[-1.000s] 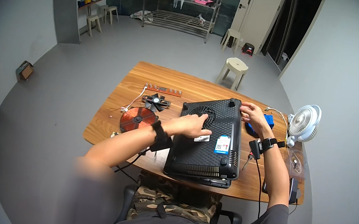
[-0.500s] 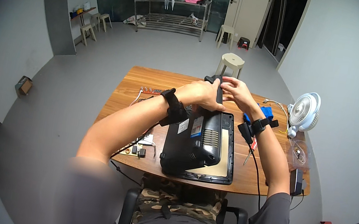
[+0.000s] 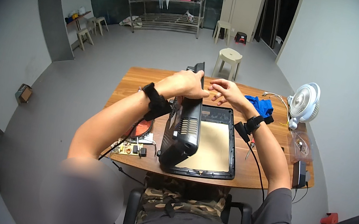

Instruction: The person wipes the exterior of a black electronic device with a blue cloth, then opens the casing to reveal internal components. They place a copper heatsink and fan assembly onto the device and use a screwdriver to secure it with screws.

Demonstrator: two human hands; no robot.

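Observation:
A black plastic casing point(image 3: 189, 125) with vent slots stands tipped up on its left side. My left hand point(image 3: 186, 84) is closed over its upper far part, thumb on the right face. Beneath and to the right lies a black-framed panel point(image 3: 213, 149) with a beige inner surface, flat on the table. My right hand point(image 3: 231, 95) hovers above the panel's far end, fingers apart and holding nothing, a little right of the casing. Left of the casing are a reddish round disc point(image 3: 142, 129), partly hidden by my left forearm, and a circuit board point(image 3: 125, 149).
On the wooden table's point(image 3: 269, 176) right side are a blue cloth point(image 3: 259, 107), a white fan point(image 3: 304, 105), a clear box point(image 3: 300, 147) and a black adapter point(image 3: 299, 174). Cables run from both wrist straps. A stool point(image 3: 229, 58) stands beyond the far edge.
The casing has tipped up to the left in my left hand, baring more of the panel. My right hand has come away from it, fingers spreading. The reddish disc now shows.

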